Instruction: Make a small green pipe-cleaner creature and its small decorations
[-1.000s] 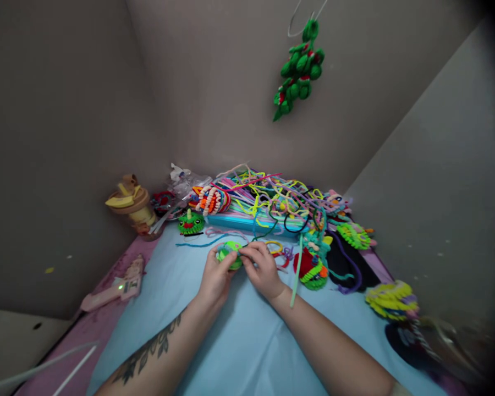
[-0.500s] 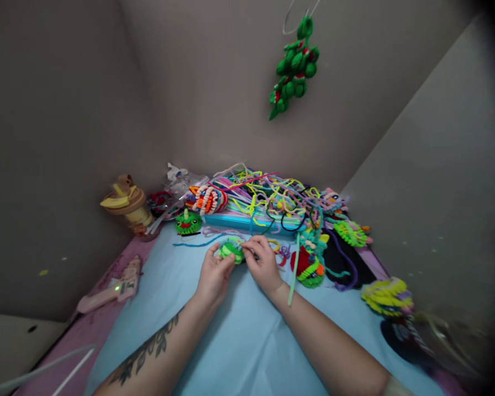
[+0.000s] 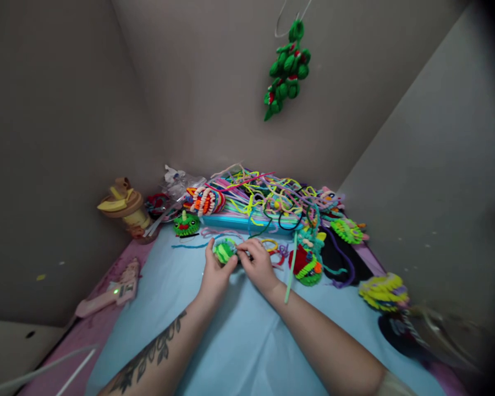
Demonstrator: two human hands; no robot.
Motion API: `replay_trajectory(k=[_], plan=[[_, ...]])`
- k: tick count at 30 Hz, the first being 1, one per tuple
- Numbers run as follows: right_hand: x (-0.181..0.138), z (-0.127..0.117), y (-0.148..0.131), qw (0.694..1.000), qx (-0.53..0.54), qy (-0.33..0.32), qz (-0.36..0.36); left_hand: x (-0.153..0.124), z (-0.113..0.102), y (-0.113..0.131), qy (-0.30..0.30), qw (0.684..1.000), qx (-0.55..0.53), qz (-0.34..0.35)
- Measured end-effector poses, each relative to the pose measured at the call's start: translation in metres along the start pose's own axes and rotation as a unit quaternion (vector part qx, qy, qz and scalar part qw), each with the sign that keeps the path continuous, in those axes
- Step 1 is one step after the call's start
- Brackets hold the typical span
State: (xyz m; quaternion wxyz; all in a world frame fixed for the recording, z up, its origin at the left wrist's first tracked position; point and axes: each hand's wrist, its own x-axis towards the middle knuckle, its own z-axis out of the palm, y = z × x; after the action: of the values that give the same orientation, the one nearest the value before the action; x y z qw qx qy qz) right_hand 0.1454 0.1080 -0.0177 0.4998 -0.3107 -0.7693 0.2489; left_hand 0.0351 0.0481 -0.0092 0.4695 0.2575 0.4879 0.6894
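Cups a green fuzzy ball (image 3: 223,252) in the left hand (image 3: 215,274), with the left fingers clasped about its 9 o'clock side and the thumb pressed to its near right edge, around 4 o'clock. Holds the ball just above a light blue cloth (image 3: 231,341), spread over a pink bench (image 3: 84,338). Touches the ball's 3 o'clock edge, by a light blue patch, with the bent right fingers of the right hand (image 3: 260,267); cannot tell whether pinching a strand there or only touching.

Counting from the ball, with 12 pointing away, has a blue tray (image 3: 253,223) heaped with colourful fuzzy stems (image 3: 264,192) toward 1 o'clock. Has an orange striped ball (image 3: 208,201) near 11, a green red-mouthed figure (image 3: 186,225) at 10 and a brown and yellow pot (image 3: 134,214) farther off at 10. Has a blue strand (image 3: 190,246) at 9, a pink tool (image 3: 115,291) with a lit green light at 8, and a yellow ring (image 3: 269,245) just beyond the right hand at 3. Has a red and green figure (image 3: 307,267) between 3 and 4, with a pale green stem (image 3: 291,269) beside it, overlapping the right forearm in view. High up, between 12 and 1, faces a hanging green garland (image 3: 289,69) flecked with red.
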Motion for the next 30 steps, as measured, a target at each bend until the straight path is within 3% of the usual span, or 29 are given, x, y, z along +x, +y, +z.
replay_trajectory(k=[13, 20, 25, 27, 30], plan=[[-0.001, -0.001, -0.004, 0.999, -0.02, -0.001, -0.043, 0.001, 0.002, 0.003, 0.049, 0.998, 0.039, 0.008], [0.001, -0.004, -0.009, 0.999, 0.036, -0.013, -0.007, 0.003, 0.003, 0.006, 0.057, 0.998, -0.019, -0.012], [0.007, -0.016, -0.008, 0.987, 0.038, 0.126, 0.086, 0.012, 0.0, 0.018, 0.083, 0.977, -0.17, -0.095], [0.01, -0.017, -0.006, 0.981, 0.035, 0.168, 0.094, 0.014, -0.001, 0.024, 0.092, 0.972, -0.193, -0.095], [0.01, -0.013, -0.012, 0.981, 0.045, 0.171, 0.082, 0.016, -0.004, 0.03, 0.089, 0.976, -0.193, -0.051]])
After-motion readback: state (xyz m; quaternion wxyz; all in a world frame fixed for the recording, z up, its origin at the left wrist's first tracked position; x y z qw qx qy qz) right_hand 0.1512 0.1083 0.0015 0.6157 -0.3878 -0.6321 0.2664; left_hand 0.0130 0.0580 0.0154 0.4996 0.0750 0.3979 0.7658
